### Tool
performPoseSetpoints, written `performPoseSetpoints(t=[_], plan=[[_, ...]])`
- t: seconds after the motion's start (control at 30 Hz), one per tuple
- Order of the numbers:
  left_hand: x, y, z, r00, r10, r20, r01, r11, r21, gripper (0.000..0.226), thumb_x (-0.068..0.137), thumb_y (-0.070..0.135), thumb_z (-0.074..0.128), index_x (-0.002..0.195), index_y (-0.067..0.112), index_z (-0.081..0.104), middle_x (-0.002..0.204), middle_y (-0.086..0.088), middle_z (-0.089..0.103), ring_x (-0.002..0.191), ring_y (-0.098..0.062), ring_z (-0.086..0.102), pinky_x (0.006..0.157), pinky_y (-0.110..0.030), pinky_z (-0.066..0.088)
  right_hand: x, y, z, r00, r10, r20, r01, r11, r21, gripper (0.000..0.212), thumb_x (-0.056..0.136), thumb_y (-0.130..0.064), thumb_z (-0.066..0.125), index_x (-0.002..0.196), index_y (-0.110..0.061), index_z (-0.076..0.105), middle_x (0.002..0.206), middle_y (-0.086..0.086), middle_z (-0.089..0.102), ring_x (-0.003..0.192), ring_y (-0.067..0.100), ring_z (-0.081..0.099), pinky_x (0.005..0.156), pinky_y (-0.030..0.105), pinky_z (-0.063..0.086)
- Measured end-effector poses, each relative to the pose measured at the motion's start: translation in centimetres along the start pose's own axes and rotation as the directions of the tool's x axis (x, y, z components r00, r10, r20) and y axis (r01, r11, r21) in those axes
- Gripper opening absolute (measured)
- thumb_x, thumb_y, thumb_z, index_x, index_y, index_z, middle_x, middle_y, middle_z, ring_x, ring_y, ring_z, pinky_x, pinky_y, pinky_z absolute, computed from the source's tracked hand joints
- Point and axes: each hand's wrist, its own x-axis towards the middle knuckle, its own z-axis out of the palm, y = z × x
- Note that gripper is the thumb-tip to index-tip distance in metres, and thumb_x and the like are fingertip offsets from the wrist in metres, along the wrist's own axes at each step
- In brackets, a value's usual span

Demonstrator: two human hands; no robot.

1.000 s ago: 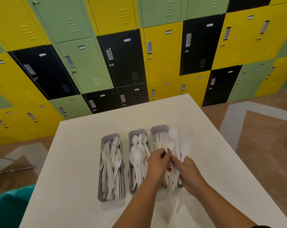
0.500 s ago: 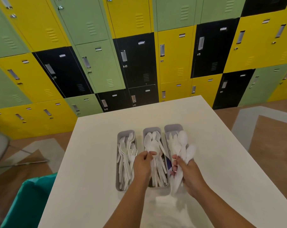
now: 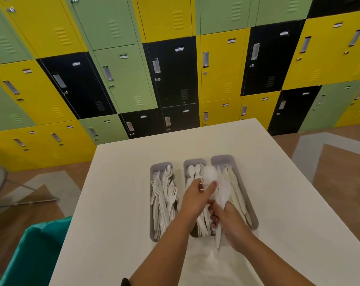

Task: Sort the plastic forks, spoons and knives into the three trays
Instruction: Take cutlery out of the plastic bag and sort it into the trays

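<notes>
While both hands are working over the middle tray (image 3: 187,163), the left hand (image 3: 197,198) is pinching a white spoon (image 3: 210,174) by its neck, thumb and curled fingers closed on it, with the bowl standing above the far end of that tray. The right hand (image 3: 229,220) is gripping a bundle of white cutlery (image 3: 222,195), fingers wrapped round the handles; the bundle is fanning upward between the middle tray and the right tray (image 3: 232,159), and its handle ends are poking down past the near edge of the trays. What kinds of pieces are making up the bundle cannot be told because of blur.

Three grey trays are sitting side by side on the white table (image 3: 117,195), long sides touching or nearly so. The left tray (image 3: 154,168) is holding forks (image 3: 164,193). The middle tray is holding spoons, bowls toward the far end. The right tray is holding long flat pieces, apparently knives (image 3: 236,190), lying lengthwise.

Lockers (image 3: 175,69) in yellow, green and black are lining the wall behind. A teal object (image 3: 36,250) is showing at the table's near left.
</notes>
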Motion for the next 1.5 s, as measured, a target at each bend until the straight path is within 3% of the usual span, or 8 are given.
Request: performPoseSetpoints(t=[0.1, 0.17, 0.27, 0.43, 0.7, 0.93, 1.2, 1.5], plan=[[0.5, -0.1, -0.3, 1.000, 0.031, -0.003, -0.031, 0.991, -0.128, 0.018, 0.090, 0.029, 0.060, 0.078, 0.018, 0.051, 0.069, 0.008, 0.048, 0.066, -0.007, 0.049, 0.057, -0.017, 0.041, -0.1, -0.1, 0.6, 0.999, 0.020, 0.044, -0.021, 1.000, 0.007, 0.023, 0.099, -0.020, 0.043, 0.084, -0.013, 0.059, 0.055, -0.003, 0.041, 0.048, 0.009, 0.038, 0.049, 0.025, 0.038], [0.4, -0.2, -0.5, 0.997, 0.078, -0.003, -0.078, 0.990, -0.116, 0.017, 0.088, 0.030, 0.062, 0.097, 0.017, 0.056, 0.085, 0.011, 0.055, 0.084, -0.007, 0.054, 0.062, -0.012, 0.042, 0.0, -0.1, 0.3, 0.998, 0.044, 0.042, -0.044, 0.999, -0.008, 0.020, 0.098, -0.020, 0.044, 0.090, -0.012, 0.060, 0.055, -0.004, 0.040, 0.050, 0.010, 0.037, 0.050, 0.025, 0.037], [0.0, -0.2, -0.4, 0.989, 0.145, 0.028, -0.145, 0.989, -0.005, 0.059, 0.079, 0.033, 0.072, 0.128, 0.023, 0.042, 0.111, 0.019, 0.046, 0.105, 0.001, 0.045, 0.081, -0.009, 0.038, 0.5, 0.0, -0.2, 0.997, 0.072, 0.006, -0.072, 0.996, -0.053, 0.017, 0.097, -0.017, 0.044, 0.097, -0.010, 0.059, 0.057, -0.003, 0.041, 0.051, 0.011, 0.038, 0.049, 0.024, 0.037], [0.1, -0.6, 0.6, 0.973, 0.230, -0.016, -0.226, 0.963, 0.145, 0.087, 0.069, 0.032, 0.079, 0.138, 0.024, 0.026, 0.121, 0.009, 0.047, 0.111, -0.012, 0.049, 0.090, -0.022, 0.042, 0.6, -0.2, 0.5, 0.999, 0.052, -0.011, -0.053, 0.975, -0.215, 0.020, 0.096, -0.009, 0.039, 0.106, -0.010, 0.057, 0.061, 0.001, 0.048, 0.049, 0.009, 0.042, 0.044, 0.019, 0.037], [1.4, -0.3, 0.1, 0.961, 0.162, -0.225, -0.163, 0.987, 0.017, 0.013, 0.093, 0.017, 0.053, 0.105, 0.011, 0.050, 0.084, 0.003, 0.055, 0.078, -0.012, 0.053, 0.060, -0.012, 0.041, -0.3, 0.2, 1.0, 0.997, 0.080, 0.022, -0.077, 0.988, -0.134, 0.035, 0.097, -0.046, 0.036, 0.099, -0.018, 0.056, 0.071, -0.002, 0.051, 0.059, 0.009, 0.045, 0.054, 0.021, 0.040], [3.0, 0.2, -1.2, 0.934, -0.004, -0.356, -0.152, 0.900, -0.408, 0.006, 0.095, 0.011, 0.051, 0.099, 0.012, 0.055, 0.099, -0.011, 0.068, 0.093, -0.022, 0.064, 0.089, -0.040, 0.053, 0.2, 0.6, -0.7, 0.993, 0.016, -0.120, -0.028, 0.995, -0.098, 0.030, 0.100, -0.030, 0.036, 0.085, -0.013, 0.056, 0.068, 0.001, 0.049, 0.058, 0.010, 0.044, 0.052, 0.020, 0.040], [2.7, -3.3, 0.4, 0.928, 0.072, -0.366, -0.086, 0.996, -0.021, 0.006, 0.092, 0.016, 0.057, 0.091, 0.011, 0.054, 0.085, -0.006, 0.062, 0.078, -0.018, 0.057, 0.059, -0.017, 0.040, 0.6, 0.5, -1.9, 0.961, 0.015, -0.277, -0.001, 0.999, 0.050, 0.024, 0.101, -0.018, 0.036, 0.093, -0.010, 0.058, 0.067, 0.002, 0.050, 0.057, 0.012, 0.044, 0.051, 0.021, 0.039], [1.1, -2.9, 0.3, 0.923, 0.227, -0.311, -0.204, 0.973, 0.105, 0.025, 0.091, 0.021, 0.058, 0.115, 0.019, 0.055, 0.112, 0.004, 0.056, 0.093, -0.008, 0.058, 0.077, -0.015, 0.046, 0.4, -0.1, -1.6, 0.976, -0.031, -0.215, 0.045, 0.997, 0.060, 0.026, 0.100, -0.011, 0.034, 0.100, -0.012, 0.061, 0.077, 0.006, 0.063, 0.067, 0.016, 0.057, 0.066, 0.028, 0.049]])
